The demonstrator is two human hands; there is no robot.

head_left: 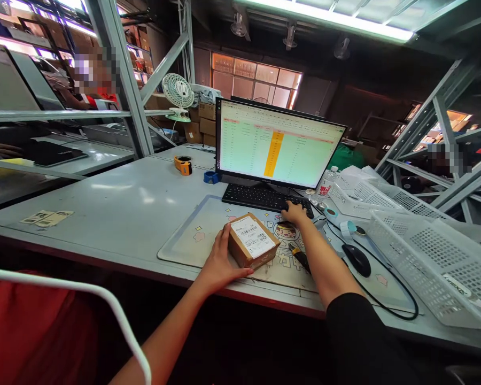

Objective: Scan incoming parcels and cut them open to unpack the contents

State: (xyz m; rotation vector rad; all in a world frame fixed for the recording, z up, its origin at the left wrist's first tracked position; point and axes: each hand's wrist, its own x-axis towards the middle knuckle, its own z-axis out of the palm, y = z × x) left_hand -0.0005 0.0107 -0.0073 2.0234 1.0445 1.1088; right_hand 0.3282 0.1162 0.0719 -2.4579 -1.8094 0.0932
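Note:
A small brown cardboard box (260,260) with a white printed label facing up rests on the patterned desk mat (180,246). My left hand (220,266) grips it from the left, fingers along its side and thumb across the near edge. Further back, my right hand (294,213) lies on the right part of a black keyboard (248,198), fingers on the keys and partly hidden by the hand itself. The monitor (244,144) behind it displays a spreadsheet with an orange column. Beneath my right forearm is a utility knife (299,258), partly covered.
A black mouse (356,260) and its cable lie right of my forearm. White perforated baskets (433,267) line the right side. Orange tape (183,166) and a blue roll (211,177) sit left of the monitor. Paper labels (47,217) lie at left; a fan (178,91) stands behind.

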